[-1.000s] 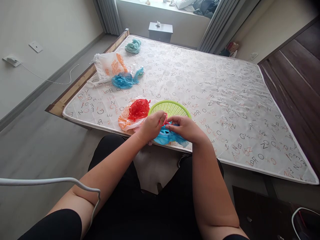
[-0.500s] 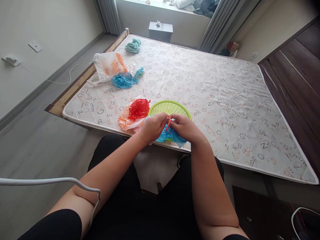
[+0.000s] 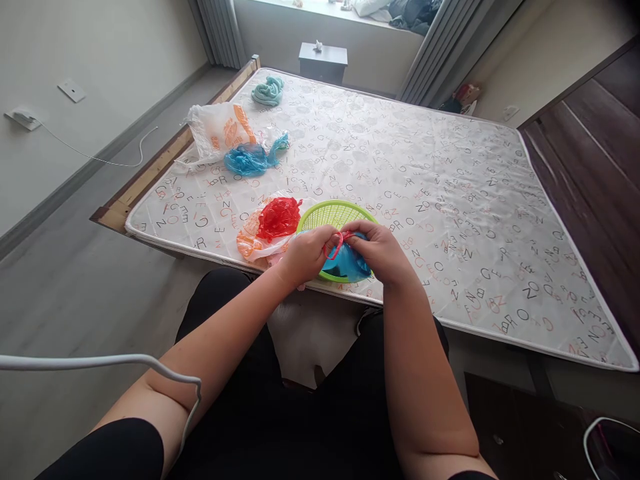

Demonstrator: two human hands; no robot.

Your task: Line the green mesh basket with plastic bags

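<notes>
My left hand [image 3: 306, 255] and my right hand [image 3: 381, 250] meet at the near edge of the mattress [image 3: 440, 200]. Between their fingers stretches a red rubber band [image 3: 334, 245]. My right hand also holds a bunched blue plastic bag [image 3: 346, 265] under the band. Both hands hover over the near rim of a round green plastic basket [image 3: 334, 215]. Just left of the basket lies a crumpled red plastic bag [image 3: 278, 217] on top of a white and orange bag [image 3: 250, 243].
Farther left on the mattress lie a white and orange bag [image 3: 221, 130], a blue bag [image 3: 252, 159] and a teal bundle [image 3: 268, 91]. A dark nightstand [image 3: 323, 61] stands beyond the bed. A dark wooden panel [image 3: 595, 153] runs along the right. A white cable [image 3: 100, 363] crosses my left arm.
The blue bag has been gathered from a loose spread into a tighter bunch under my right hand, and the red band has been pulled up over it.
</notes>
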